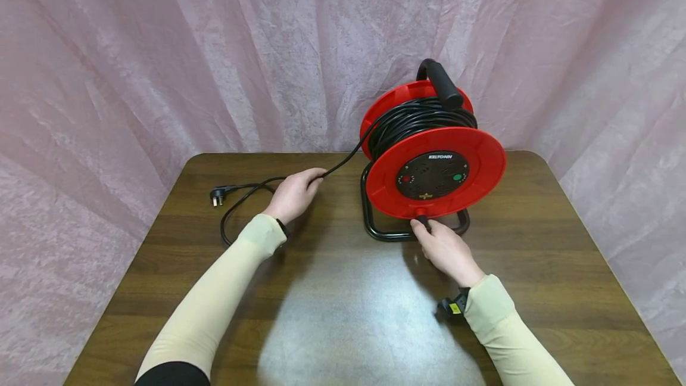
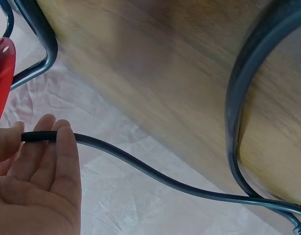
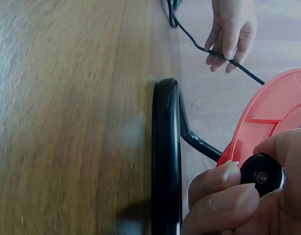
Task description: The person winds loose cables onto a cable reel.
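Observation:
A red cable reel with black cable wound on its drum stands on a black tubular frame at the back right of the table. My left hand pinches the cable between thumb and fingers, left of the reel; the cable runs taut from there up to the drum. Beyond that hand, the loose end loops on the table and finishes in a black three-pin plug. At the reel's lower edge, my right hand grips the black crank knob between thumb and fingers.
The brown wooden table carries the reel and the loose cable. A pink curtain hangs right behind its back edge. A black carrying handle rises over the reel. Both wrists wear small black devices.

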A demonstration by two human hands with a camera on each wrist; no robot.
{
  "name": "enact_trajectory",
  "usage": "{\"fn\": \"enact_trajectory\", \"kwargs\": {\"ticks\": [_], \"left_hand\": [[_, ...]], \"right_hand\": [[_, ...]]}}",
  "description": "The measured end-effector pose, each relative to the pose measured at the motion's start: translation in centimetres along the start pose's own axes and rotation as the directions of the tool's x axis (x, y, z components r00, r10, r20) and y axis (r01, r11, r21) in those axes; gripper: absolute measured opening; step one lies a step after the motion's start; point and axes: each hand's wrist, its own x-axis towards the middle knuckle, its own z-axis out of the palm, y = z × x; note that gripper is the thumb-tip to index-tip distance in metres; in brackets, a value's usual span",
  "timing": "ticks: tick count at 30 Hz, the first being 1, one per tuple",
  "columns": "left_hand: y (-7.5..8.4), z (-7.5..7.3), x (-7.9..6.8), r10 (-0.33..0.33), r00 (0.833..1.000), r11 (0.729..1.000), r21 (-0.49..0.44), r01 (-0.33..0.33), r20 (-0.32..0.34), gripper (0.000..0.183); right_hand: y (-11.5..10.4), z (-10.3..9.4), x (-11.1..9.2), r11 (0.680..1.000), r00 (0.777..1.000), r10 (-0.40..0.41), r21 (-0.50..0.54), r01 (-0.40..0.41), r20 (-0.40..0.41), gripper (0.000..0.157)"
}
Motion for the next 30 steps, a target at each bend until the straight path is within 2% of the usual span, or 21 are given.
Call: {"fn": "enact_trajectory", "kwargs": {"ticks": [16,30], "left_hand": [[0.4,0.3,0.2,0.054,0.998,0.999,0.002,-0.054,-0.045,0.033],[0.8,0.5,0.4,0.058,0.998,0.998,-0.013,-0.058,-0.033,0.034]], "right_hand": [[-0.9,0.9,0.0,1.000,1.000,-0.005,0.025,0.005,-0.002,0.057],[-1.6,1.5,0.0,0.990,1.000,0.010,0.140,-0.013,0.020,0.057]]}}
